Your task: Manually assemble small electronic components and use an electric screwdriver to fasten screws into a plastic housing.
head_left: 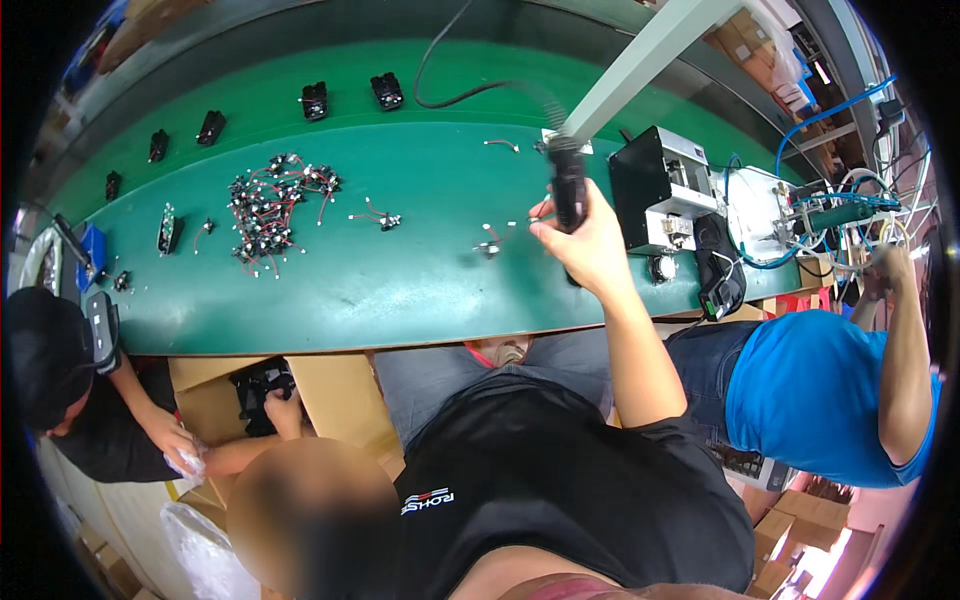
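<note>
My right hand (590,240) wraps round a black electric screwdriver (568,185), held upright above the green bench; its tip is hidden. A coiled cord rises from its top. Close by on the bench lies a small part with red wires (490,243). At lower left my left hand (283,412) reaches into an open cardboard box (345,400). Its fingers are closed on a black plastic part (258,385), partly hidden among other dark pieces. A blurred patch covers the upper part of that arm.
A large pile of small wired parts (270,215) lies on the bench (400,300), with several black housings (387,91) behind. A black machine (655,185) stands at right. One co-worker (60,420) is at left handling clear plastic, another in a blue shirt (820,390) at right.
</note>
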A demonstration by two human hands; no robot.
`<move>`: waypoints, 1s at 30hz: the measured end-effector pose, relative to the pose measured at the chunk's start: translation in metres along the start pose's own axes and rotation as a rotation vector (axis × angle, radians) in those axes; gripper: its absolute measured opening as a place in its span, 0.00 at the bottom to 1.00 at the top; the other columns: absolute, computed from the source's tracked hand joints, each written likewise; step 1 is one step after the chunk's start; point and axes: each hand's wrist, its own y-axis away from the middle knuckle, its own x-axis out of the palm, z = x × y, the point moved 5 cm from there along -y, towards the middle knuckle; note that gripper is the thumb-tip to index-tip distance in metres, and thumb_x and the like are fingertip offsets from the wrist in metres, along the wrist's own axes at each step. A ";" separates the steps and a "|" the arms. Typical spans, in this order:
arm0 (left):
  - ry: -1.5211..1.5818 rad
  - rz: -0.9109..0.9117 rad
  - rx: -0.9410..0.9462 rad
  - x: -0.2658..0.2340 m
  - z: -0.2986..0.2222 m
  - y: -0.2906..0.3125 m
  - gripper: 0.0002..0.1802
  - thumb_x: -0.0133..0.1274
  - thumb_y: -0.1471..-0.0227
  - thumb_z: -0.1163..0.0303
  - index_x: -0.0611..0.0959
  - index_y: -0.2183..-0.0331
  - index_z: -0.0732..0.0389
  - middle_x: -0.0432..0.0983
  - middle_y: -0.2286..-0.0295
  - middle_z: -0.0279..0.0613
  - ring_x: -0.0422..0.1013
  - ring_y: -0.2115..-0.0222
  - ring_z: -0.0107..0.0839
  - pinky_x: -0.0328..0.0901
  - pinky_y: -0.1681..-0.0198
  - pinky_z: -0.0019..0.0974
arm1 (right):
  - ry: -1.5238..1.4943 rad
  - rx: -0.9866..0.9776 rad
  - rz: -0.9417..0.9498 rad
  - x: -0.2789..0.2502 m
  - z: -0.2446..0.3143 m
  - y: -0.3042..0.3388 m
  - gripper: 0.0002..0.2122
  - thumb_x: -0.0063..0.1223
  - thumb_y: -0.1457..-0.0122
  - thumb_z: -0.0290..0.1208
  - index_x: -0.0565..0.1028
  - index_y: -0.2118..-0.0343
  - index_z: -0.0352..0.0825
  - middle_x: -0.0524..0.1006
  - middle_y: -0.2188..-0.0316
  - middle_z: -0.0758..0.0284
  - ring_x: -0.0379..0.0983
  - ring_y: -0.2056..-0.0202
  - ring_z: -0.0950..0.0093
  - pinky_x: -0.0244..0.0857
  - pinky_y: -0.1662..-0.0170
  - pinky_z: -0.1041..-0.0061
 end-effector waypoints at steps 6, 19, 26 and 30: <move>0.621 -0.189 0.067 -0.109 -0.082 0.121 0.23 0.63 0.47 0.65 0.78 0.52 0.68 0.73 0.61 0.37 0.67 0.72 0.20 0.65 0.70 0.22 | 0.375 -0.007 -0.070 -0.012 -0.015 0.003 0.18 0.62 0.51 0.20 0.71 0.57 0.33 0.82 0.67 0.66 0.81 0.66 0.76 0.71 0.62 0.75; 1.356 1.084 0.867 -0.016 -0.433 0.247 0.32 0.58 0.44 0.66 0.63 0.42 0.57 0.67 0.50 0.49 0.70 0.49 0.44 0.70 0.49 0.51 | -0.534 -0.031 0.132 -0.057 0.002 0.070 0.23 0.61 0.51 0.12 0.67 0.52 0.29 0.79 0.67 0.63 0.78 0.64 0.75 0.73 0.61 0.77; 1.235 1.434 0.656 0.023 -0.490 0.286 0.35 0.53 0.39 0.67 0.57 0.36 0.57 0.66 0.52 0.42 0.70 0.50 0.37 0.71 0.48 0.47 | -0.673 -0.081 0.094 -0.076 -0.012 0.080 0.19 0.59 0.48 0.14 0.68 0.52 0.27 0.79 0.66 0.62 0.77 0.64 0.79 0.73 0.58 0.76; 1.281 1.396 0.616 0.025 -0.502 0.295 0.40 0.58 0.43 0.71 0.57 0.36 0.58 0.65 0.52 0.39 0.69 0.51 0.33 0.70 0.47 0.43 | -0.537 -0.109 0.013 -0.081 -0.027 0.075 0.15 0.61 0.48 0.16 0.72 0.57 0.29 0.81 0.68 0.66 0.78 0.67 0.79 0.75 0.60 0.78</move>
